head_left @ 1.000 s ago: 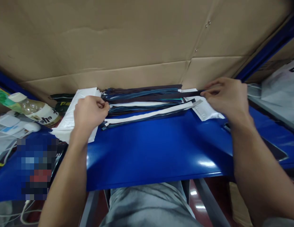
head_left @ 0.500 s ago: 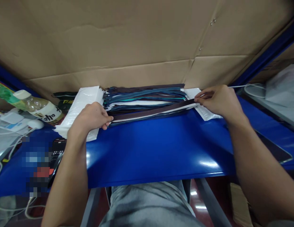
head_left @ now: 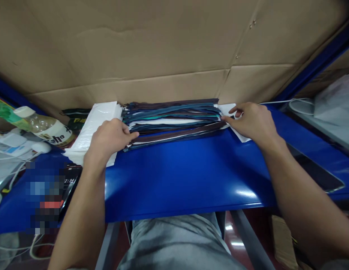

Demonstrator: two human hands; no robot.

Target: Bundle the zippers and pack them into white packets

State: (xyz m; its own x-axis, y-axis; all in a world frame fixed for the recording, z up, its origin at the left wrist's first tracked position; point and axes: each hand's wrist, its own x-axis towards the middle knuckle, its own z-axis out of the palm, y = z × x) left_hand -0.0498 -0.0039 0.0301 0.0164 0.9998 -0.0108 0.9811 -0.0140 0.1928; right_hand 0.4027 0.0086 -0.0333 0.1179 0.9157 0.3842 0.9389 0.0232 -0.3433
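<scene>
A dark brown fabric strip [head_left: 177, 134] lies lengthwise on the blue table, over a white one and dark blue ones, in front of a larger pile of strips [head_left: 174, 112] in blue, brown, white and teal. My left hand [head_left: 111, 137] is at the brown strip's left end, thumb stretched over it and apart from the curled fingers. At the other end, my right hand [head_left: 251, 122] has its thumb and fingers spread, the thumb tip close to the strip. Whether either thumb still touches the strip is hard to tell.
White plastic packets [head_left: 91, 123] are stacked left of the pile, and another white packet [head_left: 241, 134] lies under my right hand. Leftward stand a bottle [head_left: 45, 125] and a lit phone [head_left: 70, 183] among cables. A dark flat device [head_left: 317, 170] rests at right. Cardboard [head_left: 163, 45] lines the back.
The brown strip has come down onto the other strips. Both hands have loosened their pinch on its ends, and my right hand has shifted a little to the left.
</scene>
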